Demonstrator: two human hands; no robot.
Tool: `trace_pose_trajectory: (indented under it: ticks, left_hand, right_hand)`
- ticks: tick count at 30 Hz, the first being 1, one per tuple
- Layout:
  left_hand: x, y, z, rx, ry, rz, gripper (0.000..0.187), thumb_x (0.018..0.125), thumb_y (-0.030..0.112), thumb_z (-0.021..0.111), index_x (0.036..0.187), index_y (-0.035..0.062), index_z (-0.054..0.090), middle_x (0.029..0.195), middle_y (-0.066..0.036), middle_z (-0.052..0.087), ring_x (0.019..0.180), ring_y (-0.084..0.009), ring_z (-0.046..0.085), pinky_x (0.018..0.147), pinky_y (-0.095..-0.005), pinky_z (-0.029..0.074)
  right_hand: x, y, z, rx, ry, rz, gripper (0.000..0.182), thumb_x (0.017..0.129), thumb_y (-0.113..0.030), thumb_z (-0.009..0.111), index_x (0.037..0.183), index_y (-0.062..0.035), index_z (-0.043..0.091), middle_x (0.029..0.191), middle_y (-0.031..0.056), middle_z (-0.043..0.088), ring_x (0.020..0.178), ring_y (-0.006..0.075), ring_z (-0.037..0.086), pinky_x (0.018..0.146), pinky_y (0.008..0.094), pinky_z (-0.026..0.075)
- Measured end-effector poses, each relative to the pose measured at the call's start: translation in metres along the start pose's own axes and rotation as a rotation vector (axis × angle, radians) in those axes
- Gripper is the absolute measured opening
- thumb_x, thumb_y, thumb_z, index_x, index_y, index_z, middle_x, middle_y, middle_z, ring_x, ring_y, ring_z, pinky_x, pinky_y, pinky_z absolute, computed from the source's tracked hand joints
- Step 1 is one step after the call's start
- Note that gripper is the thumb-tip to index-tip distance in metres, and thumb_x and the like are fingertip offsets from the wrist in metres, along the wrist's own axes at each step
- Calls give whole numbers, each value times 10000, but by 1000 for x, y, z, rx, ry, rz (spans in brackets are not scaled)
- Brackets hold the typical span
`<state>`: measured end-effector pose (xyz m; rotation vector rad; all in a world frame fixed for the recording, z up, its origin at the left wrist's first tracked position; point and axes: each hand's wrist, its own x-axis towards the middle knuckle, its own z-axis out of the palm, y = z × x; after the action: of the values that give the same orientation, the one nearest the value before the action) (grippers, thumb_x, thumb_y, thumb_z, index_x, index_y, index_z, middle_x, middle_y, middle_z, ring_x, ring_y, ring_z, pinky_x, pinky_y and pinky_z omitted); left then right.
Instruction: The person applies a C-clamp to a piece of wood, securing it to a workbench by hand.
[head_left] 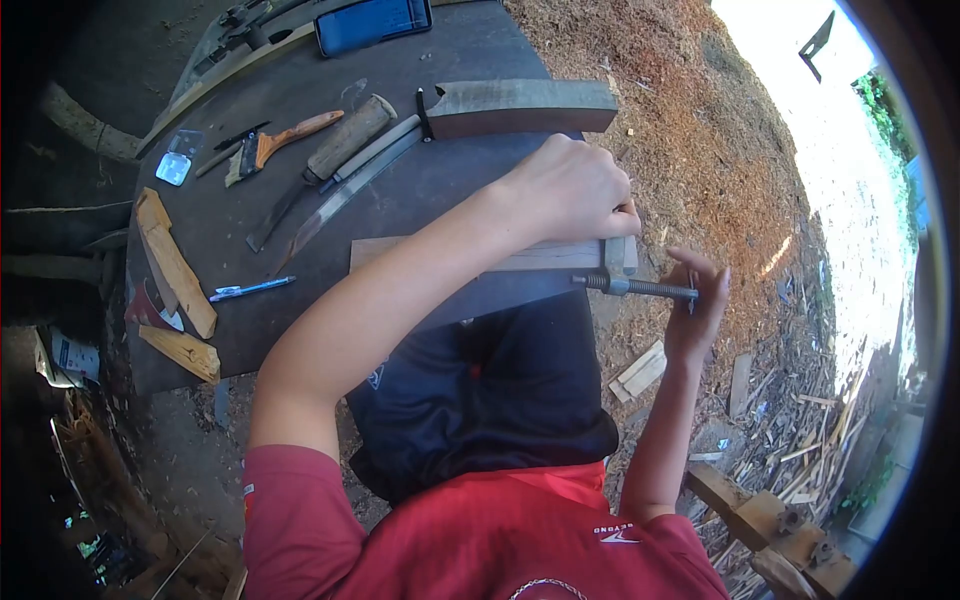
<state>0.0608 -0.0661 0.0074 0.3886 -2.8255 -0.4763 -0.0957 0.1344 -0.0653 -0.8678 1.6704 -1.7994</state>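
A wooden board (540,258) lies along the near edge of the dark table, its right end at the corner. A metal screw clamp (617,262) sits at that end, its threaded screw pointing right. My left hand (575,190) is closed in a fist over the clamp's upper part, which it mostly hides. My right hand (703,300) has its curled fingers at the screw's outer end, around the small cross handle. Beyond my left hand rests a thick block of wood (525,108) with a notch at its left end.
On the table (440,180) lie a wooden-handled chisel (350,137), a brush (285,140), a pen (252,289), a phone (372,24) and wood offcuts (178,262). Sawdust (690,120) covers the ground at right, with scrap sticks (800,450) nearer me.
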Motion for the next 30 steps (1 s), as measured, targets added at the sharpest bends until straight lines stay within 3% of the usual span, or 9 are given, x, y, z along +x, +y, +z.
trace_pose_trajectory:
  ticks: [3, 6, 9, 13, 16, 20, 21, 25, 30]
  left_hand:
    - [0, -1, 2, 17, 16, 6, 289, 849, 389, 626, 832, 180, 826, 707, -88, 728, 683, -262, 714, 610, -392, 544]
    - [-1, 0, 0, -2, 0, -14, 284, 846, 388, 631, 832, 183, 826, 704, -87, 727, 682, -259, 713, 601, -391, 539]
    - [0, 0, 0, -5, -17, -21, 286, 844, 390, 632, 830, 180, 826, 707, -87, 729, 682, -258, 712, 601, -389, 538]
    - [0, 0, 1, -20, 13, -9, 286, 843, 389, 631, 829, 179, 825, 704, -85, 728, 678, -261, 711, 606, -388, 539]
    - [0, 0, 1, -11, 12, -14, 289, 842, 389, 631, 825, 175, 825, 700, -88, 726, 677, -267, 709, 611, -390, 540]
    - [-2, 0, -1, -29, 14, -29, 291, 840, 389, 632, 822, 172, 825, 699, -93, 723, 677, -273, 707, 615, -396, 542]
    - [-2, 1, 0, -38, 17, -27, 292, 839, 389, 632, 822, 171, 825, 700, -95, 722, 677, -275, 706, 615, -397, 542]
    - [-1, 1, -1, -38, 8, -29, 293, 839, 395, 639, 836, 169, 826, 702, -95, 724, 680, -275, 708, 625, -395, 544]
    - [-1, 2, -3, -58, -2, -12, 302, 852, 405, 643, 858, 164, 825, 728, -98, 734, 699, -266, 715, 646, -393, 550]
  right_hand:
    - [-23, 40, -8, 152, -21, 223, 728, 1067, -569, 271, 1008, 6, 713, 713, -17, 436, 691, 117, 400, 676, 304, 302]
    - [-65, 65, -24, 160, -16, 222, 724, 1054, -579, 280, 989, 6, 701, 712, -4, 455, 692, 124, 403, 664, 306, 309]
    - [-83, 40, -32, 162, -78, 42, 714, 1039, -594, 293, 1014, 7, 679, 721, 15, 461, 695, 131, 408, 680, 308, 327]
    - [-54, 12, -30, 293, 90, -203, 694, 1048, -599, 266, 1117, -16, 636, 800, 30, 477, 723, 144, 413, 741, 308, 357]
    - [-27, -10, -4, 26, 186, 82, 686, 1064, -603, 231, 1067, -39, 621, 830, 24, 493, 750, 157, 424, 760, 303, 362]
    - [-43, 45, -44, 114, -58, 235, 723, 1067, -607, 210, 1082, -20, 631, 972, 101, 648, 851, 189, 500, 863, 332, 374]
    - [-48, 32, -43, 203, -121, 190, 753, 1065, -598, 213, 1081, 3, 665, 1000, 146, 680, 893, 215, 535, 912, 362, 385]
    - [-67, 10, -43, 319, -80, 36, 802, 1062, -596, 200, 986, 18, 709, 961, 150, 683, 904, 241, 551, 950, 393, 396]
    - [-40, -22, -38, 195, -100, -34, 829, 1067, -607, 180, 1115, 29, 709, 1061, 134, 714, 856, 218, 546, 969, 370, 398]
